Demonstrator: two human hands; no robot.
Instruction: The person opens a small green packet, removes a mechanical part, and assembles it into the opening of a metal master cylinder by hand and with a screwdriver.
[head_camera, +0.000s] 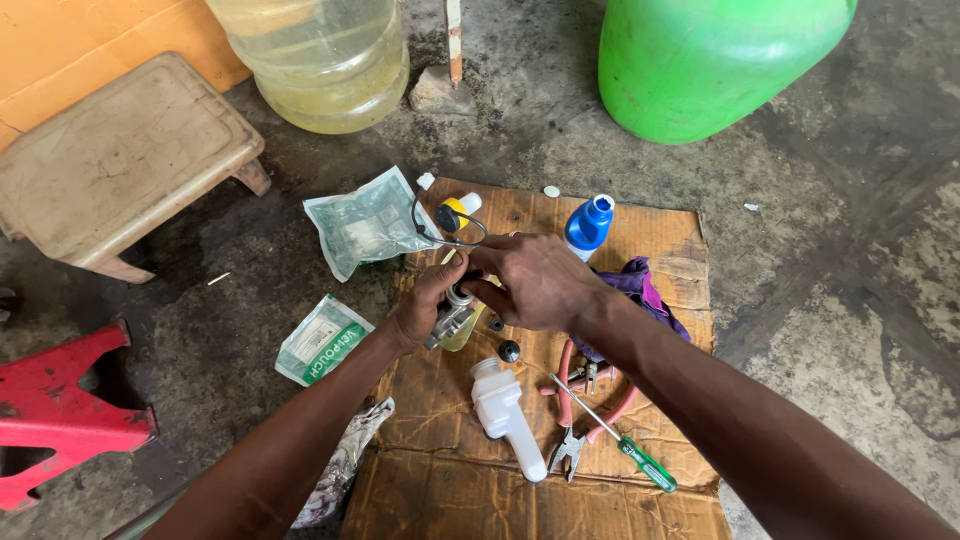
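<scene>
I have both hands closed on the small metal cylinder (452, 318) over the cardboard (660, 240), left hand (425, 300) gripping its body, right hand (535, 280) pinching its cap at twelve o'clock; it looks heavy, stiff, maybe oily, best held by the body

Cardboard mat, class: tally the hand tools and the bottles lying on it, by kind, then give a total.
Pliers: 1
Screwdriver: 1
Blue-capped bottle: 1
White plastic bottle: 1
Total: 4
The left hand and right hand hold a metal part, not counted.
</scene>
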